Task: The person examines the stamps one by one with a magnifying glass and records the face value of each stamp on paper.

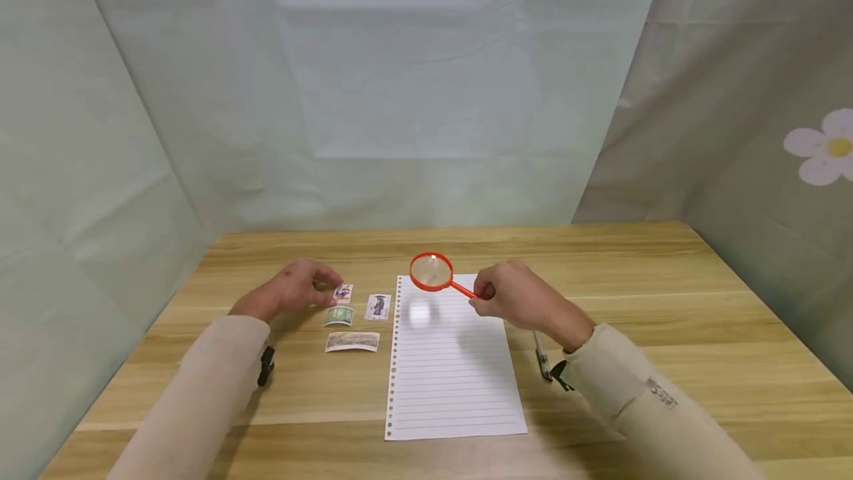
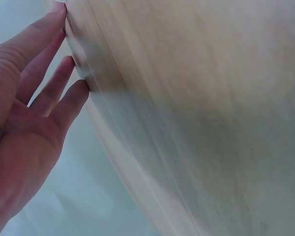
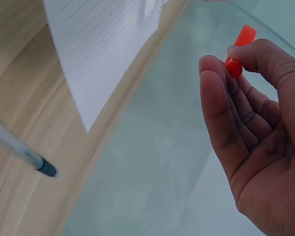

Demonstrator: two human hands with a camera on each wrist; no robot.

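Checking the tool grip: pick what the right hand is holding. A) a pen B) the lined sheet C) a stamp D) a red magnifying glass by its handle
D: the right hand pinches the handle of the red magnifying glass above the lined sheet; the pen lies on the table.

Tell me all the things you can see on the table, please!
magnifying glass: one, red rim and handle, held above the top of the paper
lined paper: one sheet, white, holes down its left edge, middle of the table
stamps: four, mixed colours, in a cluster left of the paper
pen: one, clear barrel with a dark tip, on the table right of the paper, under the right forearm
table: one, light wood
backdrop cloth: pale green, with a white flower at the right
left hand: fingertips touching the top left stamp
right hand: pinching the magnifying glass handle
sleeves: two, beige
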